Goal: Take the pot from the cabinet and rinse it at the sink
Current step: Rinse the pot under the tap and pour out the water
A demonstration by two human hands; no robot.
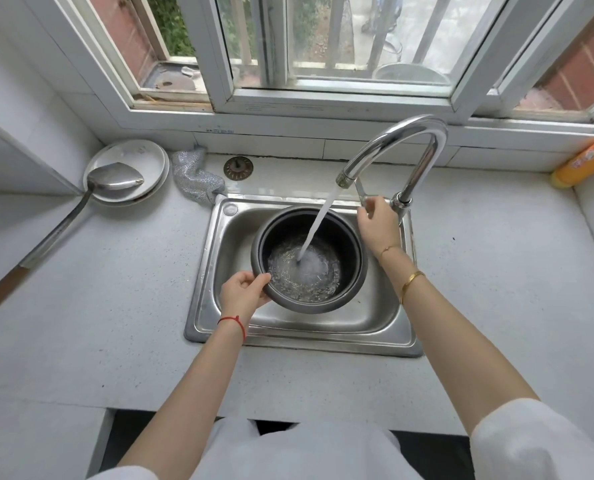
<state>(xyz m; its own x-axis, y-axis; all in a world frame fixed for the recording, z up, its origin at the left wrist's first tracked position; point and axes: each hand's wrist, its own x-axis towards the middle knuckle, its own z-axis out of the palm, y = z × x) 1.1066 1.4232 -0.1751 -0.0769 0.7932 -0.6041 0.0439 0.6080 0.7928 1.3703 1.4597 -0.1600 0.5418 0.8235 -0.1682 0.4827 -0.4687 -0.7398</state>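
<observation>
The pot [309, 259] sat inside the sink [215, 271], dark and round, directly under the spout of the faucet [403, 147], so that the running water [318, 223] fell into its middle and pooled on the bottom. The left hand [243, 291] was closed on the near rim of the pot, thumb over the edge and fingers underneath, which looked like a way to keep the pot from sliding or tipping as the stream struck it. The pot seemed tilted a little toward that hand.

The right hand [377, 225] was up beyond the pot, fingers pinched on the thin lever of the faucet, probably to set or stop the flow. Both arms reached in over the front edge of the worktop [115, 306].

Well to the left of the left hand, a ladle [115, 180] rested in a white plate [157, 157], out of the splash. Between the plate and the sink lay a silvery scrubbing cloth [193, 174], within easy reach of the left hand. Rinsing appeared under way, with only a shallow layer of water gathered so far.
</observation>
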